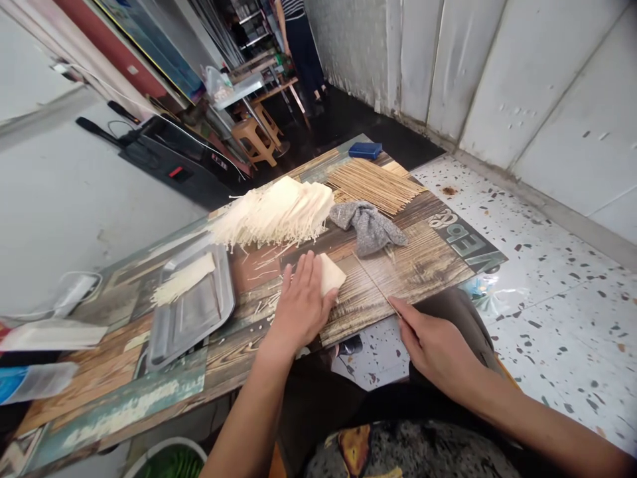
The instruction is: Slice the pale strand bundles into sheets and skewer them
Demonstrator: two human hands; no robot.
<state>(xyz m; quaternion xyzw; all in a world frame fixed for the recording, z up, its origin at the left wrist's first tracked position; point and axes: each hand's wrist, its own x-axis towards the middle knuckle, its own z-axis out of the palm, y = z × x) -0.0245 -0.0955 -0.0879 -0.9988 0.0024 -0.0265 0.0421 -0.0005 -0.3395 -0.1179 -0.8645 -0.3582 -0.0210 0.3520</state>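
My left hand lies flat over a pale enoki mushroom roll, its fingers stretched out and its thumb at the near side. The roll's cream-coloured wrapped end shows to the right of the fingers; the rest is hidden under the palm. Between the thumb and fingers of my right hand, at the table's near edge, is a thin wooden skewer. Its tip points up and left, apart from the roll. Beyond my left hand is a large heap of enoki mushrooms with pale sheets on top.
A grey tray with one flat enoki roll stands left. A grey cloth, bundled skewers and a blue box lie farther back. Below the table is a bucket of greens. A person stands in the background.
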